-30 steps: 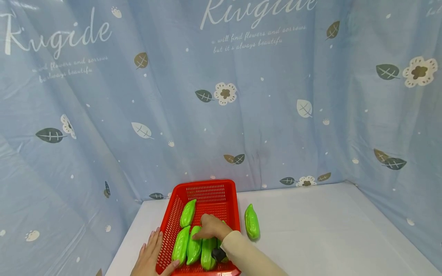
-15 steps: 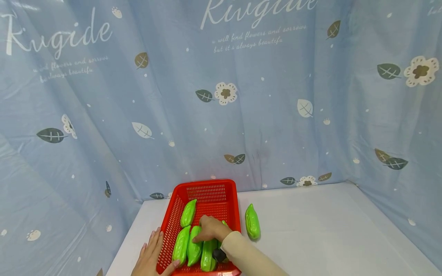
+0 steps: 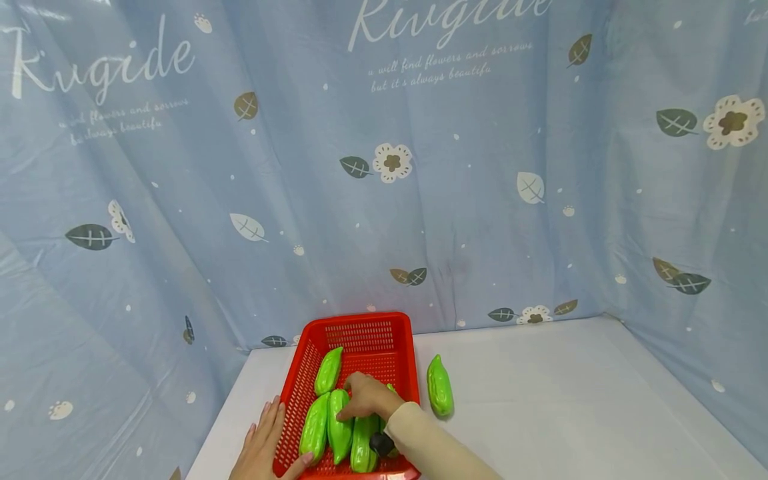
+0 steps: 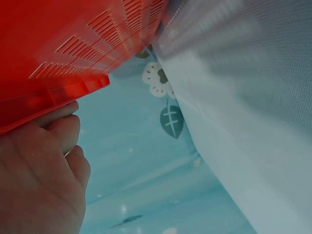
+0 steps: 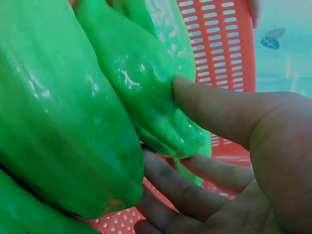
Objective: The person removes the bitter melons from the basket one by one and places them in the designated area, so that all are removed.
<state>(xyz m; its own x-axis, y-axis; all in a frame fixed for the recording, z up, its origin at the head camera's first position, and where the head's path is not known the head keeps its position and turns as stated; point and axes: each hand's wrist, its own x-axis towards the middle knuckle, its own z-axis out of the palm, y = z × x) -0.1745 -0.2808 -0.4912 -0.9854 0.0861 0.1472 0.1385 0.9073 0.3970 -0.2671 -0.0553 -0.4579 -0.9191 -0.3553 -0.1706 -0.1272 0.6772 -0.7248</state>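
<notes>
In the head view a red basket (image 3: 409, 360) holds several glossy green bitter melons. My right hand (image 3: 369, 397) reaches into it and pinches the middle bitter melon (image 3: 340, 437). In the right wrist view, the thumb lies on this bitter melon (image 5: 141, 73) and fingers are by its end; part of the grip is hidden. My left hand (image 3: 261, 443) rests at the basket's left edge with fairly straight fingers, thumb near the front corner. Left of the held one lies a bitter melon (image 3: 314, 430), and another bitter melon (image 3: 329, 372) is farther back.
One bitter melon (image 3: 440, 387) lies outside the basket, to its right on the white table (image 3: 540, 400). A blue patterned curtain (image 3: 456, 233) encloses the back and sides. The right forearm crosses the basket's front right corner.
The middle bitter melon has turned slightly in my right hand, its near tip shifting right and standing straighter. My left hand stays at the basket's edge.
</notes>
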